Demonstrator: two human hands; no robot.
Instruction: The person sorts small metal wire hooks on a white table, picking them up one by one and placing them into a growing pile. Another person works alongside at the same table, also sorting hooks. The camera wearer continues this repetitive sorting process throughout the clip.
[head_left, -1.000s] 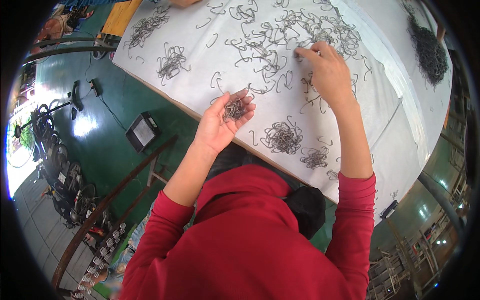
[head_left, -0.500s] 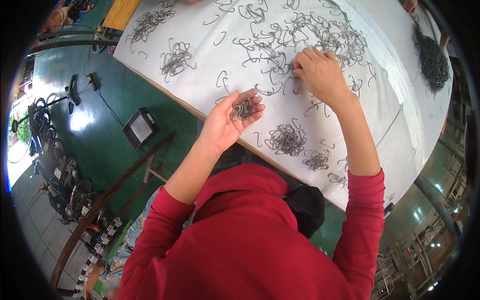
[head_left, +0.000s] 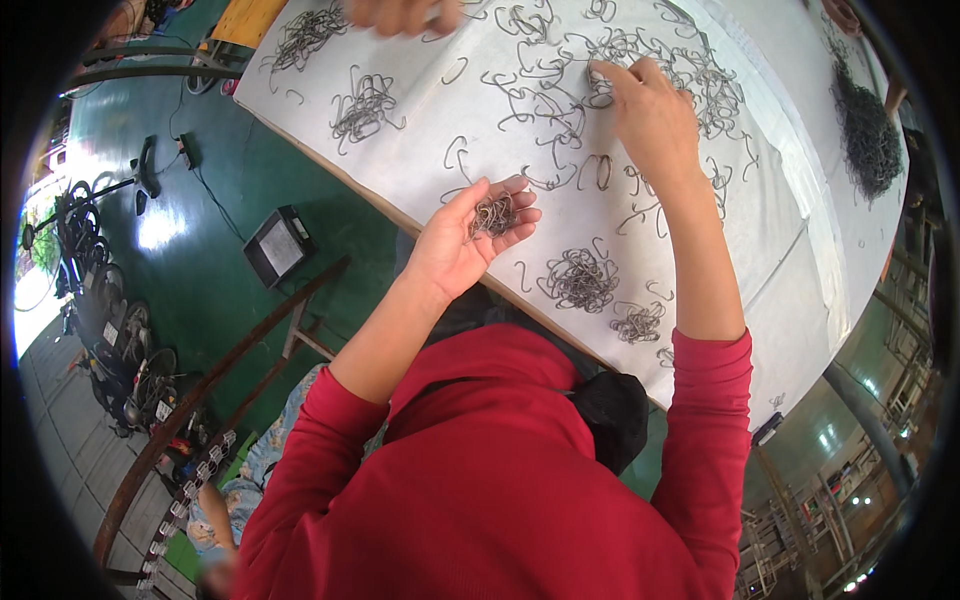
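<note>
My left hand is turned palm up over the table's near edge, its fingers curled around a tangled bunch of metal wire hooks. Farther right, my right hand hangs palm down over a wide scatter of bent wire hooks. Its thumb is stretched out apart from the bent fingers, and I see no hook between them; the fingertips are partly hidden. Between my hands lies a small group of hooks. Nearer to me are a dense pile of hooks and a smaller pile.
The white-covered table also carries two hook piles at the far left, one here, and a big dark heap at the right. Another person's blurred hand reaches in at the far edge. A black-rimmed tray stands on the green floor.
My right hand has moved farther away from me over the scatter, leaving the hooks it was touching. Another person's hand has come further in at the top. My left hand still holds its bunch.
</note>
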